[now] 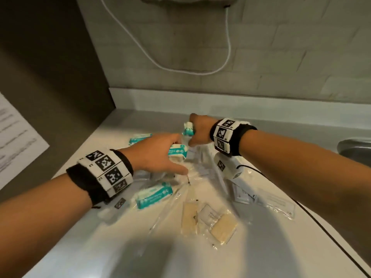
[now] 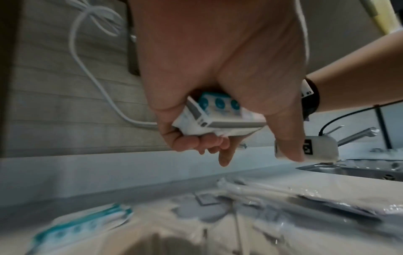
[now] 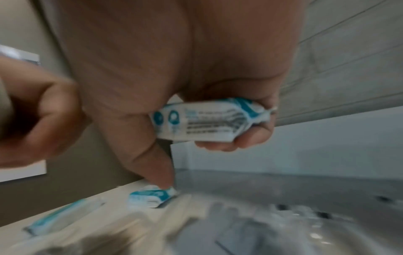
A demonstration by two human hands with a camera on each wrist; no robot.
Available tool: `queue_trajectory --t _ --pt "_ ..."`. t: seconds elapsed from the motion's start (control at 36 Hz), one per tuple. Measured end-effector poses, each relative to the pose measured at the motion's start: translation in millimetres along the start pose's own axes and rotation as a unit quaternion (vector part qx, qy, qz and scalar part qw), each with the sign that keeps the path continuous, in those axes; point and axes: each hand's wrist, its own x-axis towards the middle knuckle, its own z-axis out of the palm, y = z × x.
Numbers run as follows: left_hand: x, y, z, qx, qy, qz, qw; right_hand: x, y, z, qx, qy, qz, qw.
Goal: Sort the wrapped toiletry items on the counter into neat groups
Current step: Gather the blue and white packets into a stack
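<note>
- Nearest the head camera, two tan bars in clear wrap (image 1: 208, 222) lie side by side on the tabletop (image 1: 128, 247), with a printed card between them.
- Beyond them, a teal-and-white soap packet (image 1: 154, 194) lies flat just below the left wrist; another (image 1: 140, 138) lies further back, and a third is seen only as a blur in the right wrist view (image 3: 151, 197).
- One teal-and-white packet (image 2: 218, 114) is held in the left hand (image 1: 154, 155), fingers curled under it and thumb along its side; the grip is closed round it.
- A like packet (image 3: 205, 119) is held in the right hand (image 1: 198, 130), raised above the back of the pile, with the grip wrapped round it.
- The step in hand is judged to be the gathering of the teal packets into one group. It is done well if both are set down beside those already lying at the back left, long sides parallel and clear of the slippery clear sleeves (image 1: 208, 171).
- Clear-wrapped items under the hands are hard to tell apart; their number and contents cannot be made out.
- Printing on the packets is blurred, and a sink (image 1: 355, 149) is cut off at the right edge.
</note>
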Motion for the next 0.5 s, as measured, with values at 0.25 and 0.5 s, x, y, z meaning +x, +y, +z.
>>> queue_trajectory --t 0.25,0.5 --pt "-59 -46 49 0.117 -0.081 -0.069 0.987 45 -79 22 -0.018 -0.014 -0.069 0.997" --pt "-62 -64 36 0.075 -0.072 -0.028 0.994 92 -112 40 -0.035 -0.047 -0.058 0.997"
